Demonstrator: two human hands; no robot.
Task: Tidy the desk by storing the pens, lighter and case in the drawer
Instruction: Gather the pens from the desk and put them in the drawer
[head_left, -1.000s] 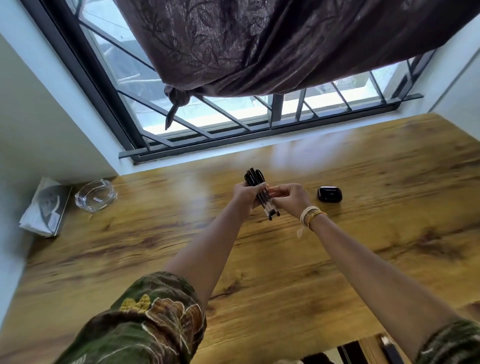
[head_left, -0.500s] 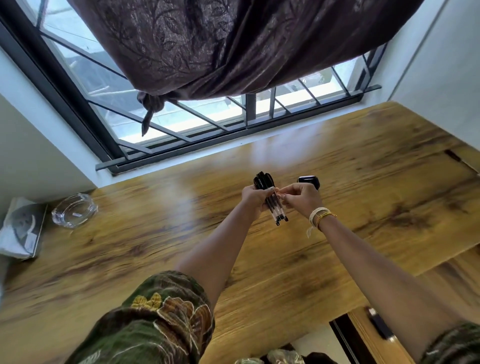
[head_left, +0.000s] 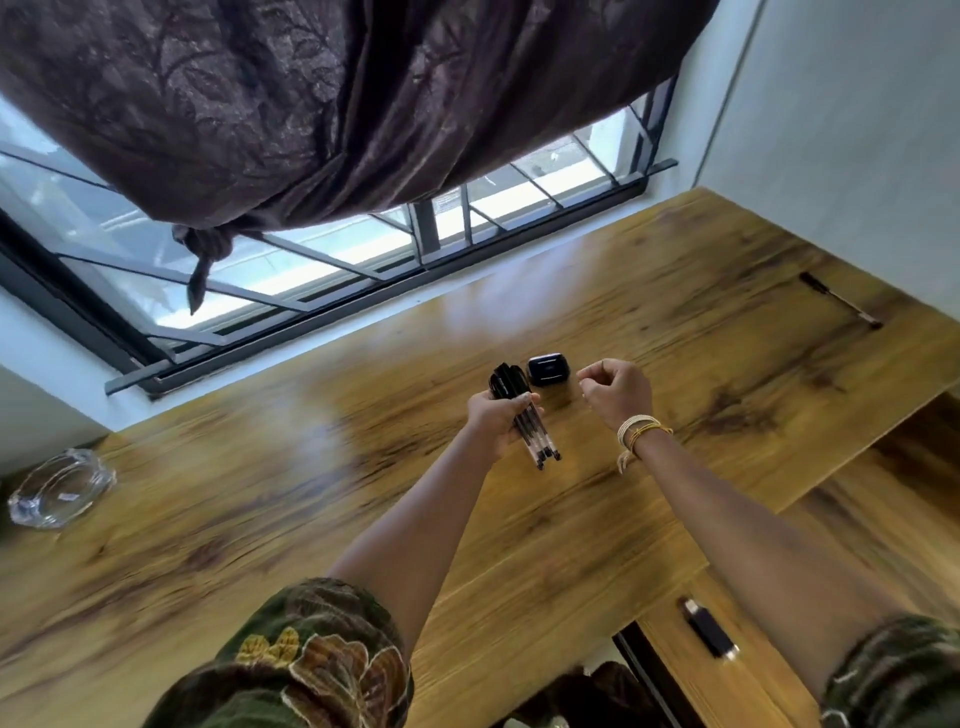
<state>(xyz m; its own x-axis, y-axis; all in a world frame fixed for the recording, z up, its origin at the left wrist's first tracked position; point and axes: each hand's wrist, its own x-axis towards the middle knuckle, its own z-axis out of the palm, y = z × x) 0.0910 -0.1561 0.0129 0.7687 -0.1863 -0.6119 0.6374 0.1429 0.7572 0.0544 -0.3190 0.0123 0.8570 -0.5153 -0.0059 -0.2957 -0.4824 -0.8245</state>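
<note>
The left hand (head_left: 496, 415) grips the pens (head_left: 524, 415) above the bench (head_left: 260, 519); the right hand (head_left: 618, 392) hangs clenched, holding nothing, just beside the case (head_left: 549, 370); the lighter (head_left: 709, 634) lies in the drawer (head_left: 779, 597).

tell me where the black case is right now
In the head view the black case sits on the wooden desk near the window, between the pens gripped in the left hand and the empty right hand.
</note>
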